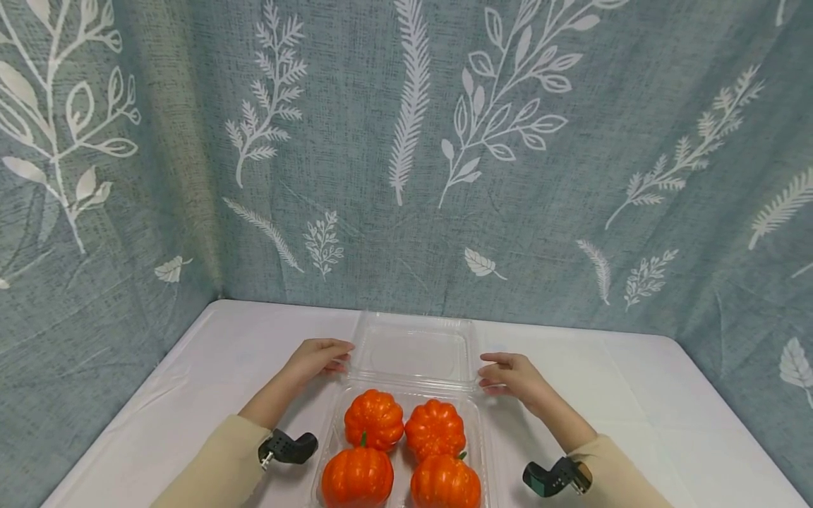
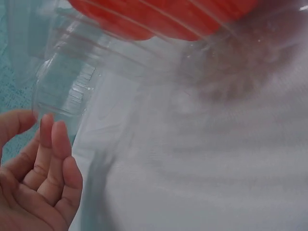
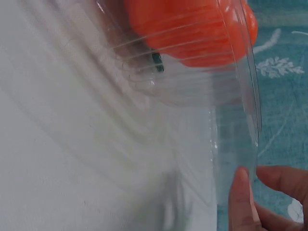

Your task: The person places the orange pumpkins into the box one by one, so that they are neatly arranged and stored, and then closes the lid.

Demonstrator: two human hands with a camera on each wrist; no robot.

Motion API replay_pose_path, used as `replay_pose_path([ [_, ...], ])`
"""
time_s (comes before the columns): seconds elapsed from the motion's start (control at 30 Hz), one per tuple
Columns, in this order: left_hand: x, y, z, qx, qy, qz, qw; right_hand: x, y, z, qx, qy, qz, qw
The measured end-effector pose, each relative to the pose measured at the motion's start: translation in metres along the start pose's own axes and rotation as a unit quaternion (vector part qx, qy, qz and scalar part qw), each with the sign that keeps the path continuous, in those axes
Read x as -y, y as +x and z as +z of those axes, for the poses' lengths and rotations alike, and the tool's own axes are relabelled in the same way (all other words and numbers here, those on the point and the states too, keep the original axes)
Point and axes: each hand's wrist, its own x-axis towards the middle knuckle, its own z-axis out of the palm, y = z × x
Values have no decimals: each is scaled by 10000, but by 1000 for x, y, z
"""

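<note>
A clear plastic clamshell container stands with its lid [image 1: 416, 349] swung back and its base [image 1: 485, 451] toward me. Several small orange pumpkins [image 1: 373, 420] sit in the base, with green stems on some. At the lid's left edge, my left hand [image 1: 322, 356] pinches the rim between thumb and fingertips; the left wrist view shows the clear corner [image 2: 60, 101] at those fingers. My right hand [image 1: 511, 377] is at the opposite edge. In the right wrist view its thumb and finger stand on either side of the clear rim [image 3: 252, 120], pinching it.
A white cloth covers the table [image 1: 610, 409]. Behind it and along both sides hangs a blue-green curtain [image 1: 356, 141] with white leaf prints. Each forearm wears a black wrist device, one [image 1: 288, 448] on the left and another [image 1: 555, 478] on the right.
</note>
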Motion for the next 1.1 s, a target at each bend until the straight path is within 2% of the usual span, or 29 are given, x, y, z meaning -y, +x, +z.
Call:
replay_pose_path([
  [0.13, -1, -1, -5, 109, -74, 237, 9996, 5, -2, 3, -158, 82, -93, 9998],
  [0.33, -4, -4, -13, 230, -356, 821, 9957, 10, -2, 5, -537, 255, -342, 9976],
  [0.5, -10, -7, -15, -70, -118, 1286, 9916, 12, -2, 5, -647, 363, -576, 9956],
  [0.6, -12, -11, -15, -236, -42, 1432, 9894, 14, -2, 4, -703, 341, -618, 9950],
  [0.83, -15, -16, -16, -219, -181, 1869, 9820, 16, -5, 3, -807, 231, -799, 9933],
  [0.93, -16, -18, -16, -243, -79, 2115, 9770, 15, -6, 2, -849, 295, -948, 9914],
  [1.1, -16, -23, -16, -448, 356, 2372, 9698, 12, -9, -2, -831, 185, -1177, 9894],
])
